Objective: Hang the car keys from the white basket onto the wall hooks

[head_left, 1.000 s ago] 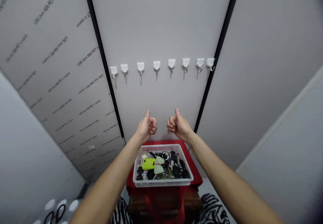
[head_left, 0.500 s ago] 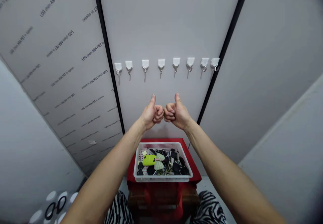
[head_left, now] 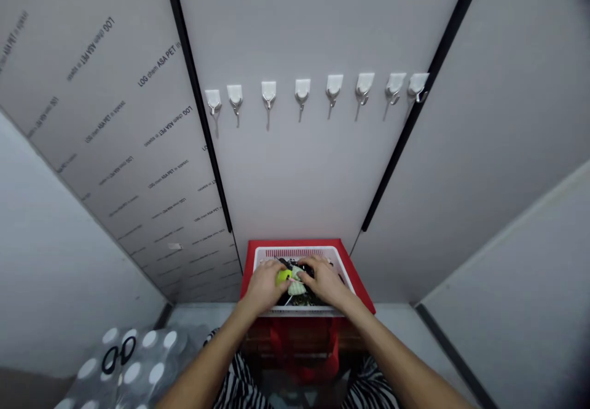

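Both my hands are down in a white plastic basket (head_left: pixel 306 312) full of keys and black key fobs. My left hand (head_left: pixel 265 286) is at the left side of the basket, its thumb and fingers around a yellow-green key fob case (head_left: pixel 282 277), which it partly covers. My right hand (head_left: pixel 326 283) reaches in from the right, thumb and forefinger apart, the thumb against a pale green striped bow-like charm (head_left: pixel 296 287) beside the case. Whether its hidden fingers touch keys I cannot tell.
Several white adhesive hooks (head_left: pixel 302 90) run in a row across the wall panel above. The basket rests on a red bag (head_left: pixel 359 286) with hanging straps. Shrink-wrapped bottles (head_left: pixel 133 372) with a black carry handle stand on the floor at left.
My hands have come down from in front of the wall, where they were fists with thumbs up, into the basket. The view has tilted slightly, and the left hand has taken hold of the key fob case.
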`<state>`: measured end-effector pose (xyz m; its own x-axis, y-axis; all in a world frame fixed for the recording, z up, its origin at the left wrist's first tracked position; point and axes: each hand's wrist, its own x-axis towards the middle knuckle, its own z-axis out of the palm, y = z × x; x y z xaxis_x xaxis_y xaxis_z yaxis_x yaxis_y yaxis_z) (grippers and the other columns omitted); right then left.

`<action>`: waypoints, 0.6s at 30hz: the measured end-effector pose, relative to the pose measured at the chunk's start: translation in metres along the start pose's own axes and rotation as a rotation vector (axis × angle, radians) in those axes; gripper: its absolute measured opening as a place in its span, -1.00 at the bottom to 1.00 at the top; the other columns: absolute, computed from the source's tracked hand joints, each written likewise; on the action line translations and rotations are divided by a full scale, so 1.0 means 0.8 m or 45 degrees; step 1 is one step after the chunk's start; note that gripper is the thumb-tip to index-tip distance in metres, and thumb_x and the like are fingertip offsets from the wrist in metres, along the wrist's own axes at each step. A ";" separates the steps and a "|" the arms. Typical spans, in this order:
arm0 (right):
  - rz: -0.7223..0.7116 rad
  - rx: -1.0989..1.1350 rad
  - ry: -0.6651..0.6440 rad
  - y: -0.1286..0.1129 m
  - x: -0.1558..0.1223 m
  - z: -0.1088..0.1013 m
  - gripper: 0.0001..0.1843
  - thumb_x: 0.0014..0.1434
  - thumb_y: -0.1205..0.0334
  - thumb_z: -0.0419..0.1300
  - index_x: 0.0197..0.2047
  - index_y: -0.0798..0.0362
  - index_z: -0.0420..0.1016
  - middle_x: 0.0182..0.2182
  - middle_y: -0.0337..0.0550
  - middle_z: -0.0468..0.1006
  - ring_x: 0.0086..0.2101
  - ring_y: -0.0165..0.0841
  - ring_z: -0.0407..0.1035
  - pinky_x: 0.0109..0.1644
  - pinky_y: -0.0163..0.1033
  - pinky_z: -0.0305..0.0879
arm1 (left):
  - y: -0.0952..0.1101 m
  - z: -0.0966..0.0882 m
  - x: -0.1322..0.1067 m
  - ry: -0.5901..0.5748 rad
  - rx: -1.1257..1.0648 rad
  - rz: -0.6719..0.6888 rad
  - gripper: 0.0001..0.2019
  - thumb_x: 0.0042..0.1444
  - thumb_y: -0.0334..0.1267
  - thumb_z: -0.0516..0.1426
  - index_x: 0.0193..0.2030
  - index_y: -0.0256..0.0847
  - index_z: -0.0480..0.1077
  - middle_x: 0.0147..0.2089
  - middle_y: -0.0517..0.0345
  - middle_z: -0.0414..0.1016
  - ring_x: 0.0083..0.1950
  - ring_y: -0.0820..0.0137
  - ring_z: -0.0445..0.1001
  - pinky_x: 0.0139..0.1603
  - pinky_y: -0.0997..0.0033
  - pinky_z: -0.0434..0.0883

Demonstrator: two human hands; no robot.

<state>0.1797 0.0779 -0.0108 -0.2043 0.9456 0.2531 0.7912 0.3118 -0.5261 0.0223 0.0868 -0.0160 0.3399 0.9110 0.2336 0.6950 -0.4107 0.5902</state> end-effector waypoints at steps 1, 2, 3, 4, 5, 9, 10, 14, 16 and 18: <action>-0.011 0.003 -0.002 0.005 -0.004 0.003 -0.72 -0.10 0.18 -0.03 -0.30 0.07 0.34 -0.33 -0.10 0.36 -0.26 -0.35 0.18 -0.18 -0.26 0.03 | -0.002 0.005 -0.006 -0.005 0.073 0.060 -0.76 -0.18 -0.22 -0.01 -0.32 -0.22 0.27 -0.28 0.10 0.30 -0.22 0.37 0.21 -0.22 0.39 0.14; -0.023 0.013 -0.002 0.008 -0.007 0.005 -0.71 -0.08 0.19 -0.04 -0.26 0.06 0.32 -0.31 -0.10 0.35 -0.25 -0.36 0.18 -0.17 -0.26 0.04 | -0.003 0.007 -0.009 -0.009 0.125 0.110 -0.75 -0.17 -0.22 -0.02 -0.28 -0.20 0.26 -0.25 0.11 0.29 -0.19 0.36 0.20 -0.19 0.37 0.14; -0.034 0.021 -0.002 0.011 -0.007 0.006 -0.70 -0.07 0.19 -0.05 -0.24 0.05 0.31 -0.29 -0.11 0.34 -0.25 -0.37 0.18 -0.17 -0.27 0.04 | -0.003 0.008 -0.011 -0.016 0.156 0.148 -0.73 -0.16 -0.22 -0.02 -0.25 -0.19 0.24 -0.23 0.11 0.28 -0.18 0.36 0.19 -0.17 0.37 0.13; -0.039 0.024 -0.001 0.012 -0.007 0.006 -0.69 -0.07 0.19 -0.05 -0.23 0.05 0.30 -0.29 -0.11 0.34 -0.25 -0.37 0.18 -0.17 -0.27 0.04 | -0.003 0.008 -0.011 -0.033 0.169 0.181 -0.72 -0.15 -0.23 -0.03 -0.23 -0.17 0.23 -0.21 0.12 0.28 -0.16 0.37 0.19 -0.16 0.36 0.14; -0.039 0.020 0.001 0.013 -0.007 0.005 -0.69 -0.07 0.19 -0.05 -0.22 0.06 0.29 -0.28 -0.11 0.35 -0.24 -0.38 0.18 -0.16 -0.28 0.05 | -0.003 0.007 -0.010 -0.059 0.171 0.217 -0.71 -0.15 -0.23 -0.03 -0.21 -0.17 0.22 -0.19 0.12 0.27 -0.15 0.37 0.18 -0.14 0.36 0.14; -0.036 -0.075 0.007 0.012 -0.009 0.003 -0.69 -0.07 0.19 -0.06 -0.21 0.05 0.29 -0.28 -0.14 0.37 -0.22 -0.38 0.18 -0.15 -0.26 0.04 | -0.004 0.006 -0.005 -0.110 0.176 0.286 -0.71 -0.13 -0.20 -0.05 -0.22 -0.17 0.23 -0.19 0.12 0.28 -0.14 0.38 0.20 -0.12 0.35 0.16; -0.039 -0.112 0.007 0.012 -0.011 0.002 -0.68 -0.07 0.19 -0.06 -0.21 0.04 0.28 -0.27 -0.14 0.37 -0.22 -0.37 0.18 -0.15 -0.25 0.04 | -0.004 0.007 -0.003 -0.094 0.192 0.258 -0.72 -0.14 -0.16 -0.05 -0.25 -0.17 0.24 -0.22 0.12 0.30 -0.16 0.37 0.22 -0.13 0.33 0.17; -0.015 -0.203 0.005 0.018 -0.016 -0.002 -0.67 -0.07 0.15 -0.07 -0.20 0.02 0.27 -0.27 -0.16 0.36 -0.24 -0.35 0.20 -0.19 -0.22 0.08 | -0.004 0.011 0.009 -0.063 0.267 0.098 -0.67 -0.23 -0.01 -0.05 -0.39 -0.19 0.27 -0.34 0.12 0.34 -0.28 0.35 0.30 -0.24 0.33 0.25; 0.014 -0.187 0.030 0.022 -0.019 -0.006 -0.66 -0.07 0.15 -0.07 -0.20 0.03 0.26 -0.25 -0.16 0.35 -0.23 -0.35 0.19 -0.20 -0.22 0.10 | -0.008 0.016 0.016 -0.076 0.306 0.099 -0.65 -0.28 0.05 -0.04 -0.44 -0.17 0.28 -0.39 0.17 0.34 -0.33 0.37 0.31 -0.27 0.34 0.26; 0.022 -0.140 0.041 0.026 -0.022 -0.011 -0.65 -0.08 0.15 -0.07 -0.18 0.04 0.25 -0.23 -0.15 0.33 -0.21 -0.34 0.17 -0.20 -0.22 0.11 | -0.020 0.023 0.021 -0.046 0.337 0.114 -0.68 -0.29 0.06 -0.03 -0.47 -0.12 0.28 -0.42 0.26 0.35 -0.35 0.40 0.31 -0.27 0.35 0.27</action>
<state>0.2045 0.0670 -0.0192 -0.1731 0.9466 0.2720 0.8534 0.2820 -0.4384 0.0286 0.1076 -0.0357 0.4269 0.8704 0.2453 0.8007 -0.4898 0.3448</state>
